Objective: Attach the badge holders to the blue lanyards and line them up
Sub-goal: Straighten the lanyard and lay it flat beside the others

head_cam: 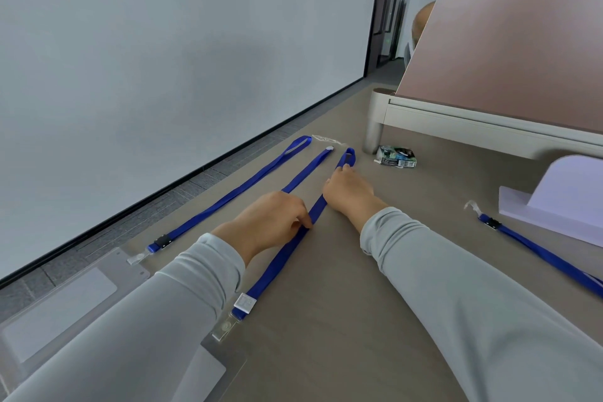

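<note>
Three blue lanyards lie side by side on the grey table. The left lanyard [228, 192] ends in a black clip on a clear badge holder [62, 307]. The middle lanyard [310, 170] runs under my left hand. The right one of the three [277, 274] has a silver clip joined to a second clear badge holder [212, 369], partly under my left sleeve. My left hand [270, 222] pinches this strap at mid-length. My right hand [347, 192] pinches it just below its far loop. A fourth lanyard [538, 251] lies apart at the right.
A small printed packet [396, 157] and a clear wrapper [326, 139] lie at the far end. A pink desk divider [505, 52] and a lilac stand [567, 199] stand at the right. Another person sits behind the divider. The table's left edge drops to the floor.
</note>
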### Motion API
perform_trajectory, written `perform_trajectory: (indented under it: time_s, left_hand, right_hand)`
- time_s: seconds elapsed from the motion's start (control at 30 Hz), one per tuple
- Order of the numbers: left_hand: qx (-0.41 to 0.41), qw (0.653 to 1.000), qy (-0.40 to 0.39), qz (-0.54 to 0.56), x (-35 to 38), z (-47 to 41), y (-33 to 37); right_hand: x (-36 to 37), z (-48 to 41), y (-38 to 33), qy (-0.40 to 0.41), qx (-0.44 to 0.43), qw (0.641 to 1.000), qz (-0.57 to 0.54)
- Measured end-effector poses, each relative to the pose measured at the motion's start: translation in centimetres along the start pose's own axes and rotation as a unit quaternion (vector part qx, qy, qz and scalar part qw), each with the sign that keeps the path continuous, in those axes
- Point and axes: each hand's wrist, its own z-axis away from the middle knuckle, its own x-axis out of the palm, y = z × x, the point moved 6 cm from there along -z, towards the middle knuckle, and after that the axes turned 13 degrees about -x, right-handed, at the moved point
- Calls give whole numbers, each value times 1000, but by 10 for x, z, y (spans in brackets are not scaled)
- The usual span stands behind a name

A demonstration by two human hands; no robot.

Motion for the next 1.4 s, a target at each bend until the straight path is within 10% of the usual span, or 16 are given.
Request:
perform_trajectory:
  time_s: [0.87,1.4]
  left_hand:
    - [-73,990,117,2,-41,84,23]
    - [100,976,186,62,-21,112,221]
  right_hand:
    - [-79,122,-8,186,-115,975,41]
    - [-133,344,126,214,20,973,79]
